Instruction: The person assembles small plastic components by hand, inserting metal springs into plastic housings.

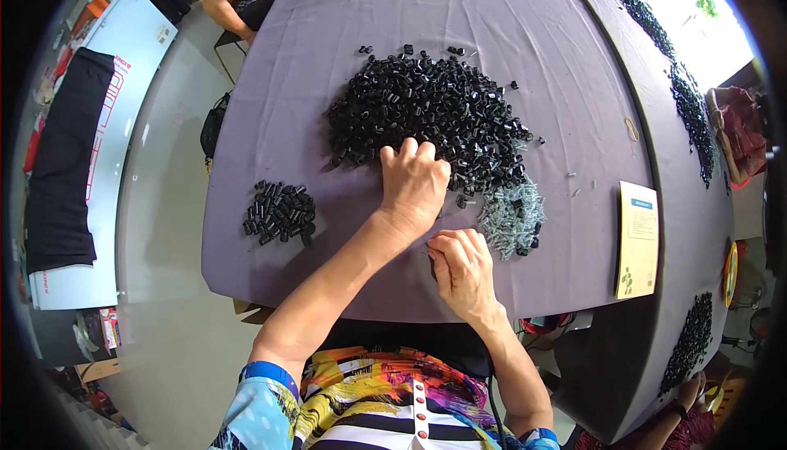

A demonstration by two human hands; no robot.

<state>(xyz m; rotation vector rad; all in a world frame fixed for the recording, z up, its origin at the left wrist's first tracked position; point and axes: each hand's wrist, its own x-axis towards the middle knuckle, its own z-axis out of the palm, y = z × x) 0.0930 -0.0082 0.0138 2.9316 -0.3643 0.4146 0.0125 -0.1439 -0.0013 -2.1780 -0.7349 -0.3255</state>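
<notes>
On near table (557, 48): two hands (416, 179), two black piles (426, 102), one silvery pile (510, 214).

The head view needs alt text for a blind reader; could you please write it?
A person's left hand is at the near edge of a large heap of black parts on a purplish tablecloth; the curled right hand is near a pile of pale pieces.

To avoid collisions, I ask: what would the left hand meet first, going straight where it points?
The left hand would probably meet the pile of black pieces; its fingers appear at the near edge, though contact is unclear.
</notes>
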